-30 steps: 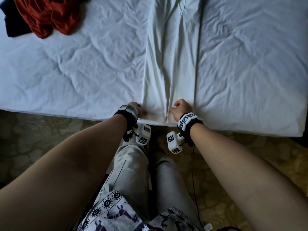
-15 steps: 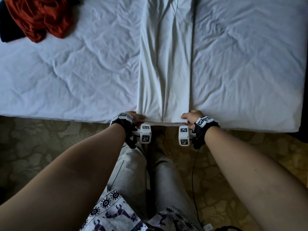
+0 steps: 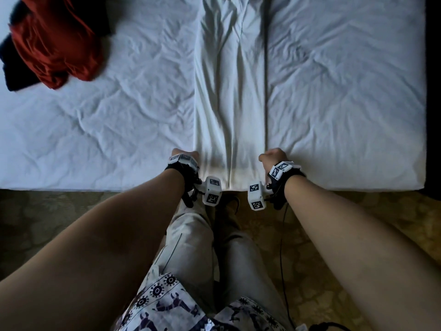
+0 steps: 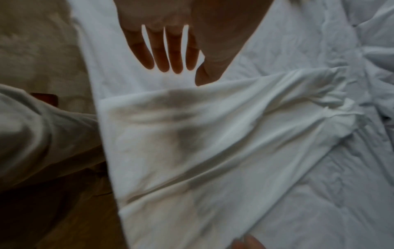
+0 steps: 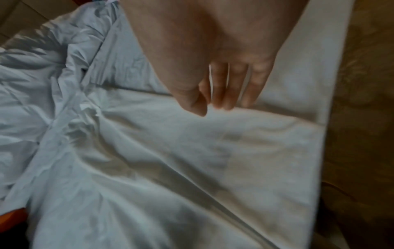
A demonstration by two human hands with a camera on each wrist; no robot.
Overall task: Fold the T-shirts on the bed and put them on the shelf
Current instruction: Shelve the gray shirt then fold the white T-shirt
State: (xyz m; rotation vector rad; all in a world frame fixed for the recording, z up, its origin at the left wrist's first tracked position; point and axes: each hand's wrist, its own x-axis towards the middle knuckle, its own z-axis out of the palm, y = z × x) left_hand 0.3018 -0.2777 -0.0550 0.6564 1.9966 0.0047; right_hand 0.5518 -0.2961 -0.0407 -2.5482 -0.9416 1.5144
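Both hands, left hand [image 3: 188, 156] and right hand [image 3: 273, 156], pinch the near corners of the white T-shirt [image 3: 230, 91] on the bed [image 3: 346, 91]; each grip is closed on fabric.

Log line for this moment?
phase: lengthwise fold done | white T-shirt on bed | left hand, right hand pinch hem corners | red T-shirt unfolded

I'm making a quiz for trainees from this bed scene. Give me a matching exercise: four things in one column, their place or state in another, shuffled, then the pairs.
Things:
1. white T-shirt
2. red garment
3. left hand
4. right hand

Places or states:
A. crumpled at the bed's far left corner
B. at the shirt's near right corner
C. a long narrow strip down the middle of the bed
D. at the shirt's near left corner

Pairs: 1-C, 2-A, 3-D, 4-B
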